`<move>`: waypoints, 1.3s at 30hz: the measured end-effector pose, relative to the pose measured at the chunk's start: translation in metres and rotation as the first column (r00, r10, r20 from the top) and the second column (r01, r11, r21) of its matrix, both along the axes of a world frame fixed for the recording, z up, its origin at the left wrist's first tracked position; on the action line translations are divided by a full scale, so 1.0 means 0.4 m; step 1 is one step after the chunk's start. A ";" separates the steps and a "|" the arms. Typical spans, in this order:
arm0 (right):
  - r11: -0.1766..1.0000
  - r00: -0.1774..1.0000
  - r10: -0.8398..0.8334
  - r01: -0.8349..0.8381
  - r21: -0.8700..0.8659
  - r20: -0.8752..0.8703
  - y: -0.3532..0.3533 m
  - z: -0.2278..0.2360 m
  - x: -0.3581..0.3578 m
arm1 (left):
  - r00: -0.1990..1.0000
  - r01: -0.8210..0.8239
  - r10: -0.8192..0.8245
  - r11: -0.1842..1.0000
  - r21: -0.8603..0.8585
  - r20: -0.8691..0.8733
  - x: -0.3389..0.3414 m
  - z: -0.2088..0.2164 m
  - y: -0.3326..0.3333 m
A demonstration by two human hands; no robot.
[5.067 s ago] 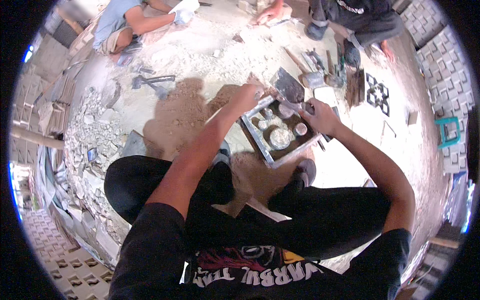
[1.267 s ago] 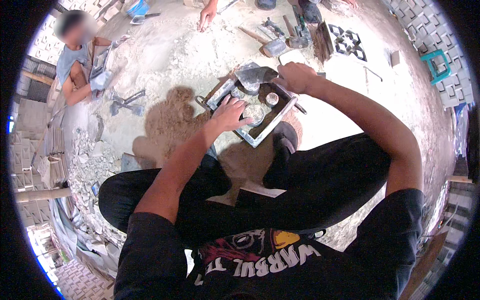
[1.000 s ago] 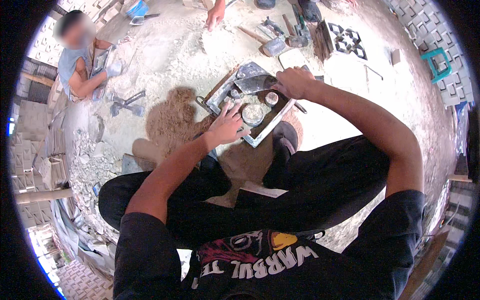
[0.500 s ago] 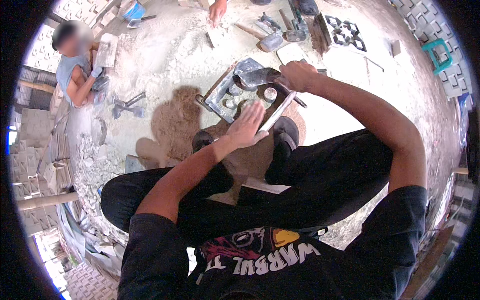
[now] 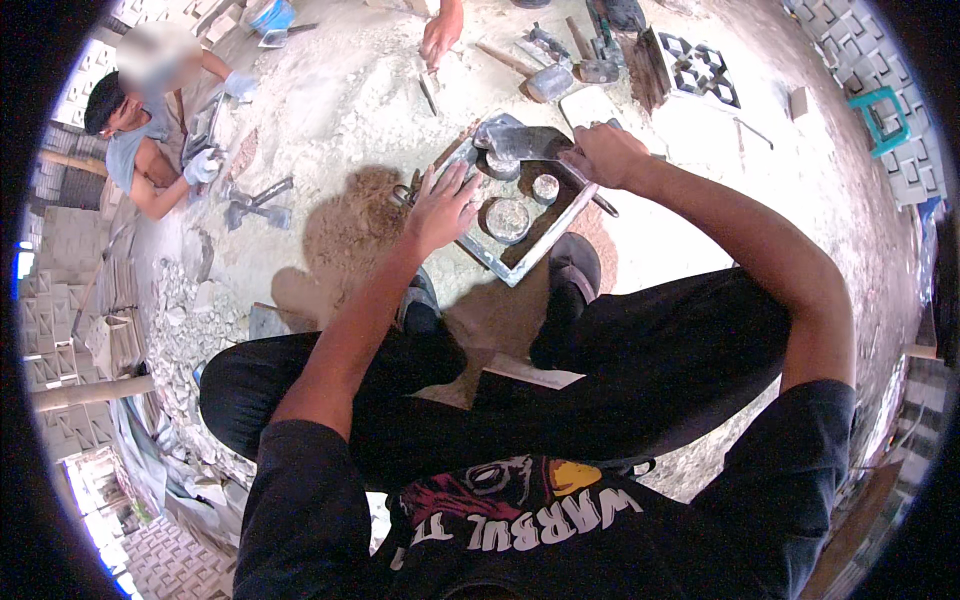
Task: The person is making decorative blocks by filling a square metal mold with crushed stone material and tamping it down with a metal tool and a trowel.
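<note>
On the ground in front of my feet lies a square metal mould with round raised plugs inside it. My right hand is closed round a trowel, at the mould's far right side. The broad grey trowel blade points left and lies over the far part of the mould. My left hand rests with fingers stretched out along the mould's left rim, holding nothing. It partly hides that rim and the handle there.
A gloved person works at the far left. Another person's hand holds a thin tool at the top. A mallet, hammers and a patterned block lie beyond the mould. Brown sand is heaped left of it.
My left hand has moved from the mould's near part to its left rim, uncovering the near corner. The trowel stays at the far side. The gloved person has leaned over, arms spread.
</note>
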State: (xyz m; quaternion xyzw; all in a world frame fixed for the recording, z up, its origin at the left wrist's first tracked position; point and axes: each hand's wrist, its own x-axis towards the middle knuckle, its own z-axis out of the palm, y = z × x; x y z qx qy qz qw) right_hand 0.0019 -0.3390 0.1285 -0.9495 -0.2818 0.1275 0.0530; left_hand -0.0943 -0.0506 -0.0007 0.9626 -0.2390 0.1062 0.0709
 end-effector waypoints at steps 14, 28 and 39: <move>0.944 0.954 -0.062 0.151 0.292 -0.292 0.125 -0.003 -0.012 | 0.839 -0.542 0.478 0.696 -0.471 -0.259 0.073 0.111 0.097; 0.828 0.889 -0.006 0.261 0.496 -0.458 0.701 -0.269 0.004 | 0.642 -0.710 0.025 -0.356 -0.607 -0.766 0.121 -0.167 0.404; 0.876 0.883 0.448 -0.401 -0.268 0.141 0.235 -0.151 0.137 | 0.725 -0.669 0.467 0.651 -0.359 -0.506 0.152 -0.014 0.199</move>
